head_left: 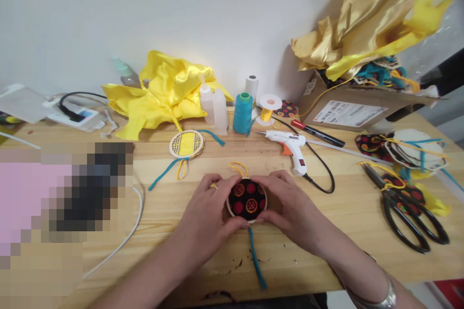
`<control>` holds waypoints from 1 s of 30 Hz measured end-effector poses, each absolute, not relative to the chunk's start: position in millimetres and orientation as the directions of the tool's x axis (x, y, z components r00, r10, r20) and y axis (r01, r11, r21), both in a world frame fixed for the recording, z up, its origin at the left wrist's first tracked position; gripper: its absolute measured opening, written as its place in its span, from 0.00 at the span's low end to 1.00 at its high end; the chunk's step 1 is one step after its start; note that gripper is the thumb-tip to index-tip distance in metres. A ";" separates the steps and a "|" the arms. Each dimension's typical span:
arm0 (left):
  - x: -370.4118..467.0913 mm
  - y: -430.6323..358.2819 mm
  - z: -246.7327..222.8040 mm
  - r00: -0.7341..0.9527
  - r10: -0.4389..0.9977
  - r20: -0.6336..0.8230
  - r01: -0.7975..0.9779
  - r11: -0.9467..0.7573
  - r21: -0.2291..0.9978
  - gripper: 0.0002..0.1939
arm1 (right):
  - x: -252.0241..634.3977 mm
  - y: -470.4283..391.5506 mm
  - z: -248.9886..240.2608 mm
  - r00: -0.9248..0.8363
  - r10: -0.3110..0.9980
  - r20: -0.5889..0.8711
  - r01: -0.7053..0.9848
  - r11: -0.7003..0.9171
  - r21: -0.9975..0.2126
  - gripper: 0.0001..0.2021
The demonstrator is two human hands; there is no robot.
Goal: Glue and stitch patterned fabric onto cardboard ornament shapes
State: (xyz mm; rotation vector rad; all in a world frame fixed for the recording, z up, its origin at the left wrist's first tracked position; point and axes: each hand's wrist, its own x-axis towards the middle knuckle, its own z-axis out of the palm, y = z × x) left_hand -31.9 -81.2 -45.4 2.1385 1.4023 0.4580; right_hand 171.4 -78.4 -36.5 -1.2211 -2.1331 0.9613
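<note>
Between my two hands, near the front of the table, is a small round frame covered in black fabric with red and orange flower patterns [247,199]. My left hand [212,207] grips its left rim with thumb and fingers. Around the right rim, my right hand [284,203] is closed the same way. A yellow cord loop [239,169] sticks out at its top, and a teal cord [257,260] hangs from the bottom toward me. Behind and to the left lies another round piece [187,144] with a lattice rim, yellow centre and teal cords.
A white glue gun [290,145] lies behind my right hand beside a red-capped marker [319,133]. Black-handled scissors [406,217] rest at right near fabric pieces. Farther back are a teal thread spool [242,113], squeeze bottles [220,113], yellow satin [163,91] and a cardboard box [344,106].
</note>
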 end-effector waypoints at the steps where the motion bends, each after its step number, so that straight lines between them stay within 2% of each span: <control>1: -32.2 -81.3 -45.5 0.401 0.916 -0.010 0.732 -0.314 0.604 0.34 | 171.7 -78.5 -36.7 -0.475 0.877 0.073 0.527 0.350 -0.774 0.27; 14: -32.5 -82.2 -46.2 0.417 0.909 0.001 0.732 -0.337 0.592 0.33 | 170.5 -79.9 -34.5 -0.467 0.882 0.055 0.547 0.337 -0.766 0.28; 30: -32.9 -81.7 -45.1 0.421 0.907 0.007 0.689 -0.325 0.648 0.34 | 168.9 -82.1 -28.0 -0.486 0.872 0.048 0.548 0.347 -0.761 0.27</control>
